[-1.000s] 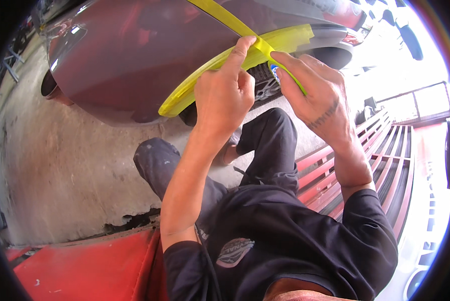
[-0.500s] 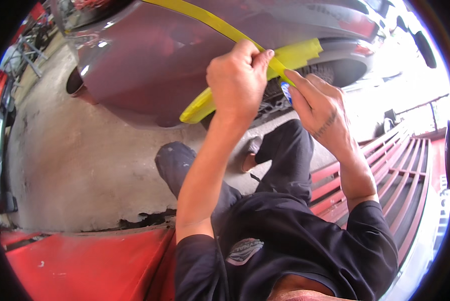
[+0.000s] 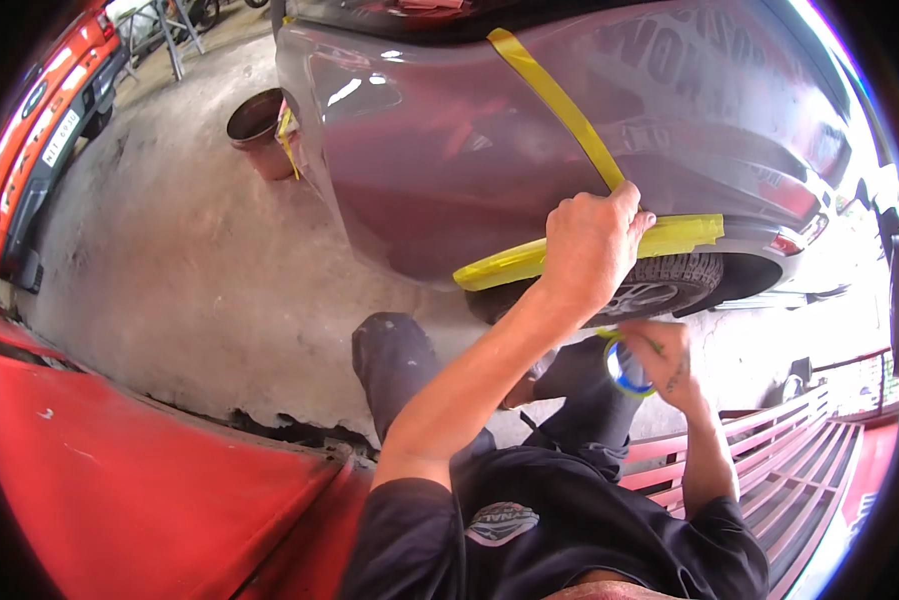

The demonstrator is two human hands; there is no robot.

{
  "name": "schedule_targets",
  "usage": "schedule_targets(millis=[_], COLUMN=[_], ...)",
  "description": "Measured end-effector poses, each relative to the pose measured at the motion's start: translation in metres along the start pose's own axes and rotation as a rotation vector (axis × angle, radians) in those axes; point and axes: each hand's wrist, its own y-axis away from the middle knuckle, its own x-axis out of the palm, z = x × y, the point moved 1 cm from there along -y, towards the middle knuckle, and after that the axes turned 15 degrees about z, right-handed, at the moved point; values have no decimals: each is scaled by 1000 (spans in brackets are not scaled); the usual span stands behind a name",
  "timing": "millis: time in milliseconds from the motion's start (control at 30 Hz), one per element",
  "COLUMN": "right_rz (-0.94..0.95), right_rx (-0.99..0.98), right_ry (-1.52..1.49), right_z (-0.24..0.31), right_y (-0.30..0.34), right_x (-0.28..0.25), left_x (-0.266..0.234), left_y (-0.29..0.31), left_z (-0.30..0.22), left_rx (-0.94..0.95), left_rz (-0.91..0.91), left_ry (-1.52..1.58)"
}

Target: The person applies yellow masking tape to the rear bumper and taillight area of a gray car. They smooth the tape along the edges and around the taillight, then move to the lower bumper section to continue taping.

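Pinching the yellow strip (image 3: 561, 105) low on the car panel (image 3: 424, 165) with my left hand (image 3: 589, 250), I clasp the tape roll (image 3: 627, 379) in my right hand (image 3: 663, 358); wheel-arch tape (image 3: 684, 233) looks laid, the strip's end perhaps unpressed.

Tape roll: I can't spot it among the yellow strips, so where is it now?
In the head view, the tape roll is right of and below centre, in the person's right hand, just below the wheel.
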Motion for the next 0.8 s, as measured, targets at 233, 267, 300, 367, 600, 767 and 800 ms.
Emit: schedule_targets(millis=[233, 267, 300, 367, 600, 767, 800], right_rz=[-395, -363, -330, -337, -269, -315, -326], right_rx=[-402, -395, -399, -493, -778, -591, -561], right_ry=[361, 379, 398, 479, 637, 592, 594], right_z=[103, 119, 130, 129, 140, 138, 139], right_y=[7, 1, -8, -25, -65, -69, -69], right_x=[-57, -60, -63, -65, -64, -54, -53], left_x=[-38, -54, -65, -79, -108, -97, -97], left_y=[28, 36, 41, 43, 28, 31, 33], left_z=[18, 23, 28, 26, 40, 41, 42], left_rx=[-44, 20, 68, 86, 59, 140, 183], left_rz=[-76, -76, -80, -5, 161, 64, 31], left_ry=[852, 863, 905, 879, 830, 783, 759])
